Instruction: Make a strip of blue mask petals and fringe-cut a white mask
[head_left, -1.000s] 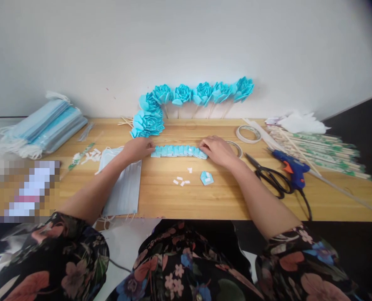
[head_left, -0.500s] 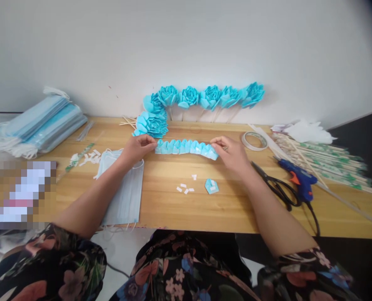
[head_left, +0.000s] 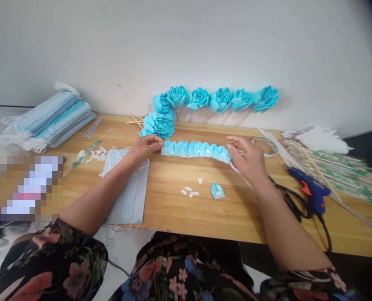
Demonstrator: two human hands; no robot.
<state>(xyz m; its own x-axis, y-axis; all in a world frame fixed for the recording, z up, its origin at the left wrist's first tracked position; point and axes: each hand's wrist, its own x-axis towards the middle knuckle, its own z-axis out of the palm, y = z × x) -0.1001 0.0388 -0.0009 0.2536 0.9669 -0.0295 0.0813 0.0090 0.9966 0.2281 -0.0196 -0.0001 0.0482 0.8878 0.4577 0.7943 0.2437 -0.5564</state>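
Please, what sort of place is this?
Probably a craft workspace: a glue gun lies on the wooden table, with artificial blue flowers by the wall and a folded blue strip in front.

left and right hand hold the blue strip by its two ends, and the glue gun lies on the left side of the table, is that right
The side is wrong: the head view shows the glue gun on the right side of the table. The left hand and right hand do hold the blue strip by its two ends.
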